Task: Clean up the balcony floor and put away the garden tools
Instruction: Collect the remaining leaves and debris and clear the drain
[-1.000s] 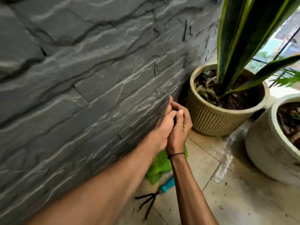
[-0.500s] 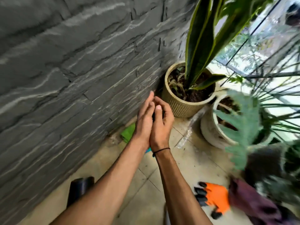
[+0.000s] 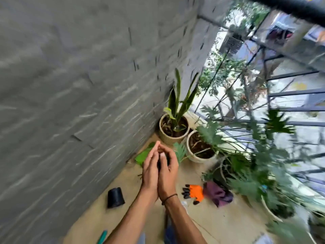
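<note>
My left hand and my right hand are pressed together above the balcony floor. A small dark clump shows between the palms; what it is I cannot tell. The left fingers lie fairly straight against the right hand, and the right fingers curl over the clump. On the floor lie a green cloth by the wall, an orange glove with black fingertips, a purple cloth, a black plastic pot on its side and a teal tool handle at the bottom edge.
A grey stone wall fills the left. A ribbed beige pot with a tall plant stands in the corner, a white pot beside it, and leafy plants along the metal railing on the right.
The view has pulled up and back from the corner pots, so more floor, the glove, purple cloth and black pot show. My hands stay pressed together.
</note>
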